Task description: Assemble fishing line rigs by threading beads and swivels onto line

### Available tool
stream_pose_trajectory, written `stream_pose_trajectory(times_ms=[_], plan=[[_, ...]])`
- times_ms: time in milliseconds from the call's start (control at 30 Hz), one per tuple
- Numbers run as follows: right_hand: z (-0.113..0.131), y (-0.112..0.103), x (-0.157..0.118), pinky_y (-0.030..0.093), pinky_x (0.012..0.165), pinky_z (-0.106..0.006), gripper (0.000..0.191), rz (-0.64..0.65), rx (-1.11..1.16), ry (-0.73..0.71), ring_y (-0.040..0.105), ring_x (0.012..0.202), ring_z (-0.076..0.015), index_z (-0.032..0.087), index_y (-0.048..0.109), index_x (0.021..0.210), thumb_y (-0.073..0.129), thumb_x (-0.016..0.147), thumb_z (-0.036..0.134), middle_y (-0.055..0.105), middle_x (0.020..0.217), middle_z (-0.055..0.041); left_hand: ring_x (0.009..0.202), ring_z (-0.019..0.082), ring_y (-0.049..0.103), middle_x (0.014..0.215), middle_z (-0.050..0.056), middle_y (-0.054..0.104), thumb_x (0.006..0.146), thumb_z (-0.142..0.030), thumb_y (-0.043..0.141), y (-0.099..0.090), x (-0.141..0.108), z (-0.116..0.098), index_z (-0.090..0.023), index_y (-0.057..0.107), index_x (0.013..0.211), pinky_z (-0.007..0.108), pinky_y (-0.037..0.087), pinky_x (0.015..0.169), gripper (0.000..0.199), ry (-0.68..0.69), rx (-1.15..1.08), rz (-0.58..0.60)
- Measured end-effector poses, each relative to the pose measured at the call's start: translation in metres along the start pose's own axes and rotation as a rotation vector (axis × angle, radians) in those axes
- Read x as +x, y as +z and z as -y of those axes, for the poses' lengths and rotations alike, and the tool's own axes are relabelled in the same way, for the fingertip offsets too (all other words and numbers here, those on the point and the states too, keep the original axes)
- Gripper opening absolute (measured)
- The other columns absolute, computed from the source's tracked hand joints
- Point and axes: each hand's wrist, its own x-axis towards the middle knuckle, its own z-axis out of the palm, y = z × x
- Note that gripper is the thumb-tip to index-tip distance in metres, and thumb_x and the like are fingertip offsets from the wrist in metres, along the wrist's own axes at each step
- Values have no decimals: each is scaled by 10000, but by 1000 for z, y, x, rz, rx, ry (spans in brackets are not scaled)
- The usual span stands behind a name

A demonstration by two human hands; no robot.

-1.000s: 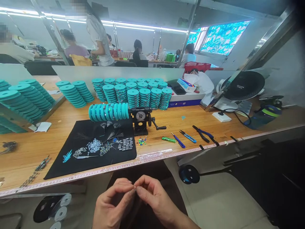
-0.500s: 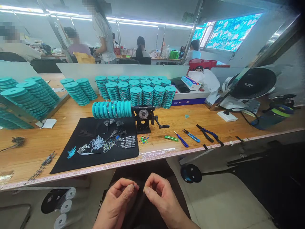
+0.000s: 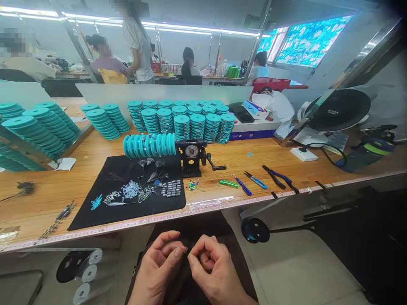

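At the far left of the table (image 3: 219, 156), tall stacks of teal spools (image 3: 23, 131) stand behind a metal bar, with a dark wispy bundle (image 3: 24, 188) nearer the front and a line of small dark pieces (image 3: 60, 216) by the edge. Next lies a black mat (image 3: 95, 216), bearing blue slivers (image 3: 96, 202), a heap of pale bits (image 3: 130, 189) and, at its right, rows of grey pieces (image 3: 171, 189). Below the mat, off the table, the left hand (image 3: 157, 269) pinches a tiny piece (image 3: 185, 251) between thumb and forefinger, its other fingers curved; what the piece is, is too small to tell. Above, a row of teal spools sits sideways on the black winder (image 3: 190, 154), coloured beads (image 3: 192, 184) before its base. The right hand (image 3: 214, 264), just beside the left, has thumb and forefinger pressed together, the rest curled; whether they grip anything cannot be told. Further right lie a green tube (image 3: 229, 183), a blue screwdriver (image 3: 242, 185), snips (image 3: 256, 180) and pliers (image 3: 280, 177), then a white socket (image 3: 303, 154), a fan (image 3: 338, 111) and a bottle (image 3: 365, 156).
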Motion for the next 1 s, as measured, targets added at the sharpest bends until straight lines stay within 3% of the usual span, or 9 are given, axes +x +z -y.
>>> stream_pose_trajectory(times_ms=[167,300,433,667,1000], plan=[[-2,0,1,312,925,-451,138,26,7,30,312,474,-89,199,526,638,588,754,241,294,483,112,652,129,652,746,21,725,670,-284,841,5,-3,-2,-199,657,980,207,488,620,370,51,53,-10],[-5,2,1,378,677,-312,137,44,59,43,287,462,-87,200,524,656,600,764,232,296,483,104,685,145,655,752,30,727,676,-308,833,6,-5,-3,-197,661,976,221,497,646,363,98,117,-12],[-7,3,2,272,489,-224,180,61,194,62,253,466,-78,193,507,655,614,781,263,301,508,92,728,163,651,743,49,726,673,-329,830,5,-5,-2,-180,666,972,222,496,658,372,152,200,-35],[-8,2,2,210,454,-223,195,82,239,98,236,465,-75,190,486,652,628,770,256,298,515,94,684,152,638,742,40,720,664,-341,834,4,-4,-3,-189,661,969,222,487,620,383,130,178,-48],[-14,3,1,293,491,-222,198,59,258,67,259,460,-76,191,542,654,661,782,286,334,494,87,721,170,649,733,36,724,612,-374,859,11,-9,-8,-199,691,915,218,486,642,388,144,238,-94]])
